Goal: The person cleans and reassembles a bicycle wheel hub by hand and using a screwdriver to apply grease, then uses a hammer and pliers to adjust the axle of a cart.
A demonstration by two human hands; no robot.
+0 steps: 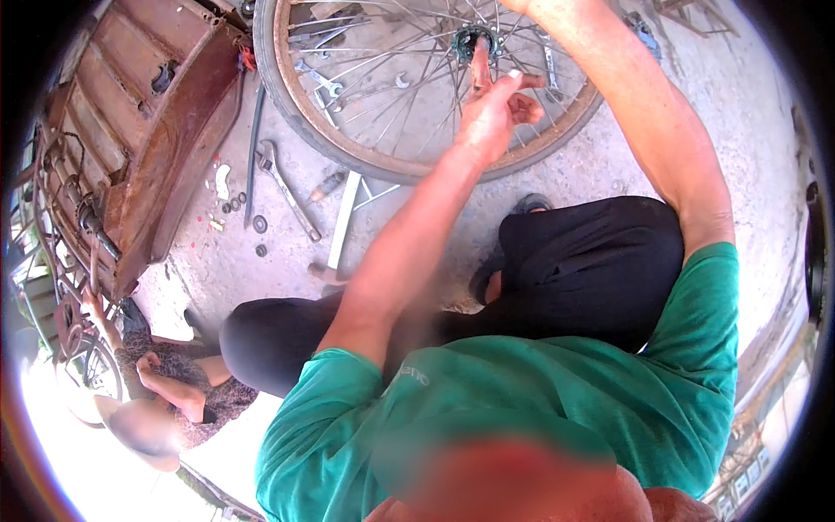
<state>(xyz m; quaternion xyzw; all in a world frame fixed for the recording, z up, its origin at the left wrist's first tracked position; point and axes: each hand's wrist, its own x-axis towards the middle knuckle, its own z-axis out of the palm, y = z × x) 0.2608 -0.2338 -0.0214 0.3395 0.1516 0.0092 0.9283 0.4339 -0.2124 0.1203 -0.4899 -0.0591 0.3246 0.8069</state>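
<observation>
A spoked bicycle wheel (296, 130) with a dark tyre and a rusty rim lies at the top of the view. My left hand (496, 117) reaches over its spokes, one finger stretched into the dark, greasy hub (470, 42) at the centre. The other fingers are partly bent and apart, with nothing visible in them. My right hand (519, 4) is at the upper edge, beyond the hub; its fingers are cut off, so what it touches is hidden. Through the spokes, open-ended wrenches (323, 80) show on the ground.
Left of the wheel lie an adjustable wrench (283, 183), a dark rod (255, 157), a hammer (337, 257) and several small rings (260, 224). A rusty metal cart body (143, 113) stands at the far left. Another person (178, 391) sits at the lower left.
</observation>
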